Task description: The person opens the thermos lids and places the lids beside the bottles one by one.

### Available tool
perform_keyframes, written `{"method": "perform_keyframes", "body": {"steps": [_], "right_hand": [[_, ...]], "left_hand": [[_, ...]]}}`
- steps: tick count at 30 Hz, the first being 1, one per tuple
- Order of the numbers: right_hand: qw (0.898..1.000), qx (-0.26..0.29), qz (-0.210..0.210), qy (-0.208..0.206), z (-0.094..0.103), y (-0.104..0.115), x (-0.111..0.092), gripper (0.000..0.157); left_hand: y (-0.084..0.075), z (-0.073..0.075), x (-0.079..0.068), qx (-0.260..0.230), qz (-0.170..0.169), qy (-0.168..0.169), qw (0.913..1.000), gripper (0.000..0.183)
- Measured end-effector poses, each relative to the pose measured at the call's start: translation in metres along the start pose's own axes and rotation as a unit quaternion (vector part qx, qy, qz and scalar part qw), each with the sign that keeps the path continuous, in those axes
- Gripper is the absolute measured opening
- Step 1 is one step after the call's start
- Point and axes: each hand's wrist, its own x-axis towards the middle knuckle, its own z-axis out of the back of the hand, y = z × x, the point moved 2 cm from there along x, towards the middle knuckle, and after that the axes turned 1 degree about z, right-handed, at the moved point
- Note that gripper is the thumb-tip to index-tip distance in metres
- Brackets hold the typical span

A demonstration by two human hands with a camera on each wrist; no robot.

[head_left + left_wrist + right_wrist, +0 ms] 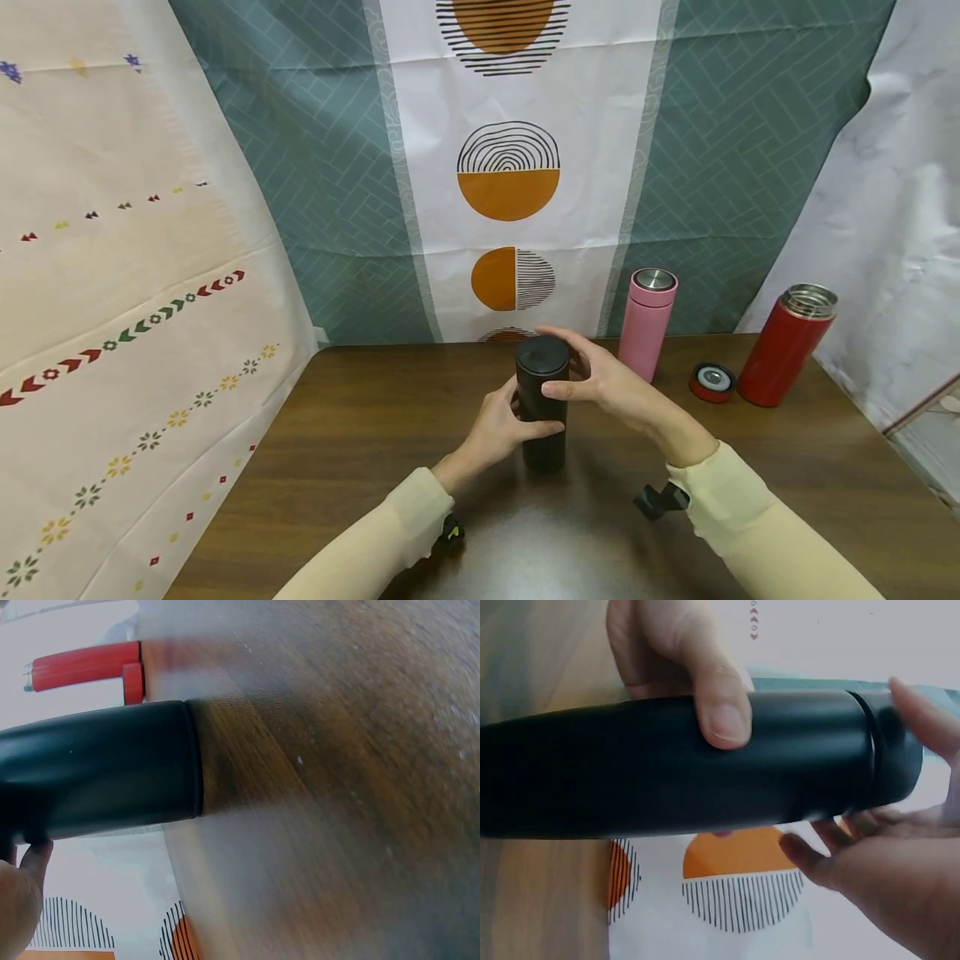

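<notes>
A tall black thermos (543,454) stands upright on the brown wooden table (375,417), in front of both forearms. My left hand (498,429) grips its body around the middle, thumb across the near side. At the top, my right hand (611,379) holds the black lid (542,357), with the thumb in front and the other fingers behind. The right wrist view shows a thin seam between the lid (900,772) and the body (667,765). In the left wrist view, the thermos's base (180,761) is right at the tabletop.
To the right stands a pink thermos (645,329) with its lid on. Beyond it an open red thermos (783,354) shows its bare steel mouth, and its red-and-black lid (711,382) lies beside it. A patterned cloth (510,275) hangs behind the table.
</notes>
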Motion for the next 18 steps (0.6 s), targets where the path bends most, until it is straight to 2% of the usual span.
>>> {"method": "perform_keyframes", "body": {"steps": [4, 7, 9, 12, 15, 18], "right_hand": [[0.996, -0.072, 0.003, -0.05, -0.0032, -0.0015, 0.0001, 0.086], [0.99, -0.115, 0.012, -0.081, -0.0051, -0.0011, 0.001, 0.08], [0.991, -0.11, 0.014, -0.078, -0.0049, 0.0003, 0.0008, 0.073], [0.996, -0.074, 0.01, -0.047, -0.0037, 0.0027, -0.0001, 0.07], [0.998, -0.062, -0.003, -0.029, -0.0041, 0.0033, -0.0008, 0.077], [0.995, -0.088, -0.005, -0.045, -0.0069, 0.0018, 0.0006, 0.086]], "left_hand": [[0.0011, -0.0005, 0.0004, 0.003, -0.003, 0.001, 1.0, 0.07], [0.0011, -0.0009, 0.0007, 0.003, -0.006, 0.002, 1.0, 0.07], [0.0005, -0.0009, 0.0004, 0.002, -0.008, 0.001, 1.0, 0.069], [0.0005, -0.0005, 0.0, 0.001, -0.01, 0.001, 1.0, 0.069], [0.0001, 0.0002, -0.0009, -0.001, -0.006, 0.0, 1.0, 0.07], [0.0, 0.001, -0.0013, -0.001, -0.002, 0.0, 1.0, 0.071]]}}
